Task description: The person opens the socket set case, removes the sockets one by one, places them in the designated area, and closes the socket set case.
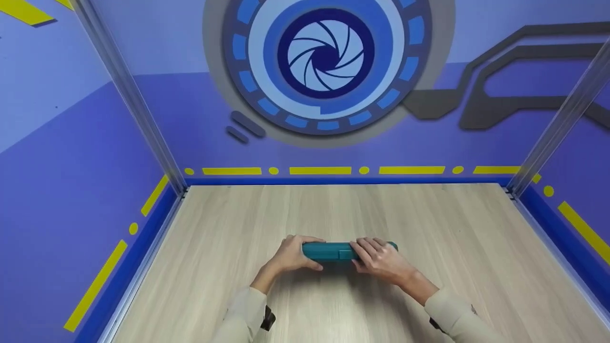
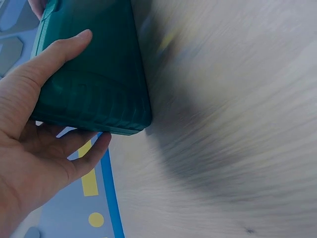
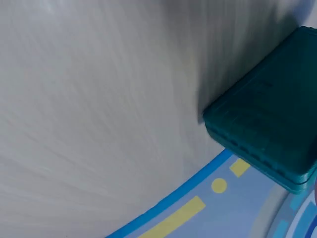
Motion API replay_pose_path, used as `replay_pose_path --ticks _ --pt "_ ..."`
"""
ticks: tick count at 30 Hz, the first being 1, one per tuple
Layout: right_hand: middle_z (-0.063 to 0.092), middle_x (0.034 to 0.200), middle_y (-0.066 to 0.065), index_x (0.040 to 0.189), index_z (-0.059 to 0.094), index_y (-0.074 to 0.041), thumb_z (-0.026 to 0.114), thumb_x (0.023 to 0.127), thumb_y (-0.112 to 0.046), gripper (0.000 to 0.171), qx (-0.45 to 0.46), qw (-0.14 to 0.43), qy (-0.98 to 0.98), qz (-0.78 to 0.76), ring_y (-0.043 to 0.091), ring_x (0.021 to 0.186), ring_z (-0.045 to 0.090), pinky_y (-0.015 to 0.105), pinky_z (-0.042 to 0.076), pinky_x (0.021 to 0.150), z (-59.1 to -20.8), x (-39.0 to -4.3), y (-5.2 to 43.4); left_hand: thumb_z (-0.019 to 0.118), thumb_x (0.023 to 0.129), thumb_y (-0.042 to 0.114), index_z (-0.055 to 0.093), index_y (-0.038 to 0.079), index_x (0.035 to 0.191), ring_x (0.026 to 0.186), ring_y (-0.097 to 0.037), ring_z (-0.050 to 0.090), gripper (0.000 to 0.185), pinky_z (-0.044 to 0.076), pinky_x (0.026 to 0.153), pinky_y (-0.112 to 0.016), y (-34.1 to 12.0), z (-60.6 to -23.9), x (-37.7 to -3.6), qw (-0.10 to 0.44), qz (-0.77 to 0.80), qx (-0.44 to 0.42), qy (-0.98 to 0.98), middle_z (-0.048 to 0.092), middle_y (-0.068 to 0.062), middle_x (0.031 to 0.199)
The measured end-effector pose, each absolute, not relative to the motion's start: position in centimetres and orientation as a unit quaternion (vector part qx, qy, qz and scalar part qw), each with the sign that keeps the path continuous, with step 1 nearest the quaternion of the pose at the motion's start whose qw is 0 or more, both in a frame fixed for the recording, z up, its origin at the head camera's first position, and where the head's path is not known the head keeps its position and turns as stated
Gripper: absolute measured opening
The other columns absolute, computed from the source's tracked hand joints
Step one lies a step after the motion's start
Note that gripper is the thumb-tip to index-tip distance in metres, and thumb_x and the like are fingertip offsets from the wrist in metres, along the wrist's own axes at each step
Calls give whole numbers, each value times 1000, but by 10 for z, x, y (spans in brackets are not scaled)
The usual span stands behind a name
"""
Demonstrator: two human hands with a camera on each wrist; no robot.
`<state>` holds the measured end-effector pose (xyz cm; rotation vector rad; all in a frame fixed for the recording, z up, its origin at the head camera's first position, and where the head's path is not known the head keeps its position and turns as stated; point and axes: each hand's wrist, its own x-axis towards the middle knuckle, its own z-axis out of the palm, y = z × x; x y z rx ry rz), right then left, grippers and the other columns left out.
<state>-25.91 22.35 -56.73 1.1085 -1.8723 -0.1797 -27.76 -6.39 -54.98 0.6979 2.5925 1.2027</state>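
Note:
A teal plastic case point(image 1: 326, 251) with rounded corners and a small latch-like tab on its long narrow side is held between both hands. The left hand point(image 1: 291, 255) grips its left end; in the left wrist view the thumb point(image 2: 64, 52) lies along the broad face and the other fingers reach round the end and the far side. Towards the right end, the right hand point(image 1: 381, 257) holds it with fingers over the top and thumb at the near side. The right wrist view shows a corner of the case point(image 3: 267, 109) close over the table, with almost all of that hand out of frame.
Pale wood-grain table point(image 1: 228, 224) lies beneath the hands. Blue-purple printed panels point(image 1: 157, 119) wall it in at the back and both sides, with metal corner posts point(image 1: 128, 95). A dark shadow point(image 2: 188, 124) falls on the table beside the case.

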Motion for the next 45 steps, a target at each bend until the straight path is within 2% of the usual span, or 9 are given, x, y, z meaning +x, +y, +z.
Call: replay_pose_path --ticks 12,17,22,25,29,33,38,41,45 --pt "77 95 10 110 72 -2 37 110 -34 48 441 482 -752 -87 20 79 75 34 63 68 -571 -265 224 93 72 30 72 16 129 112 -26 66 63 52 98 -49 -63 -549 -280 93 408 227 879 73 -8 126" --pt "76 87 8 101 70 -1 40 110 -26 40 424 468 -775 2 18 71 74 33 61 61 -571 -267 225 94 71 29 72 18 130 113 -26 64 64 50 98 -50 -58 -549 -278 96 403 231 880 73 -6 128" --pt "79 99 7 112 70 -5 46 108 -38 40 389 394 -828 88 20 80 76 38 63 68 -576 -259 231 94 72 29 71 19 132 119 -29 63 65 48 102 -54 -56 -551 -275 97 398 237 881 71 -6 132" --pt "79 107 5 121 71 -12 65 97 -46 42 368 355 -854 95 21 88 77 41 63 76 -580 -254 233 94 72 27 71 18 132 121 -30 64 65 47 104 -55 -57 -553 -273 94 400 237 880 71 -6 132" --pt "79 104 0 119 72 -18 81 80 -50 51 330 331 -878 101 19 89 76 42 62 78 -581 -249 238 94 71 27 71 19 132 122 -29 65 66 48 106 -56 -59 -556 -271 88 402 241 879 71 -5 132" --pt "78 105 -1 118 73 -21 79 80 -59 54 293 288 -903 127 19 91 75 43 62 77 -582 -243 244 94 70 25 70 23 133 121 -27 66 67 50 103 -52 -61 -559 -268 72 375 259 887 71 -2 133" --pt "72 127 5 136 64 -23 70 81 -74 75 226 160 -944 180 29 110 72 52 60 85 -581 -230 254 90 74 18 63 26 141 130 -27 62 73 52 103 -48 -65 -557 -261 71 285 299 908 63 -4 144" --pt "64 140 12 146 56 -19 70 80 -75 88 185 95 -953 221 37 121 66 59 56 94 -583 -224 262 88 75 18 59 26 146 140 -31 54 77 48 109 -53 -66 -555 -256 77 233 315 917 57 -8 151" --pt "54 150 19 150 50 -9 73 80 -70 96 163 49 -949 266 42 131 59 59 51 102 -588 -219 271 89 76 20 55 27 148 146 -34 47 81 42 112 -60 -67 -556 -252 74 194 324 923 53 -9 154"
